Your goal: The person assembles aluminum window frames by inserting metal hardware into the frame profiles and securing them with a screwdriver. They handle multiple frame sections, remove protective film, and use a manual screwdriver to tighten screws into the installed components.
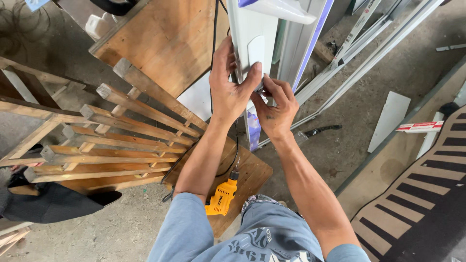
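Note:
My left hand (229,82) grips the side of a white plastic window-frame profile (245,29) that stands upright in front of me, its thumb pressing a small white plate (255,51) flat against the profile's face. My right hand (276,104) pinches the plate's lower edge from below, fingers closed around it. Both hands touch each other at the plate. A yellow electric drill (222,198) lies on a wooden board (250,174) below my arms, its black cord running up past my left wrist.
A slatted wooden rack (111,140) stands at the left. A plywood sheet (165,39) leans behind it. Long white profiles (369,58) lie on the concrete floor at the right, beside a dark hand tool (320,130) and a striped mat (427,194).

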